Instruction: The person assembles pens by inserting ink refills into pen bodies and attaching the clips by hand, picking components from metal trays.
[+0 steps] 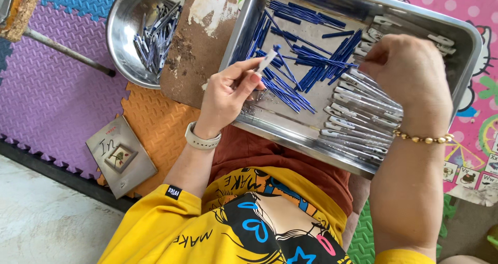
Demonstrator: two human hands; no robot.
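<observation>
Head view: the left hand pinches a small silver clip with a blue stick in it above the steel tray; the right hand closes on blue sticks beside the silver clips in the tray

My left hand pinches a small silvery metal piece over the shiny rectangular steel tray holding glossy thin blue plastic sticks, beside the polished round steel bowl, the rough brown wooden board and textured foam mats.
</observation>
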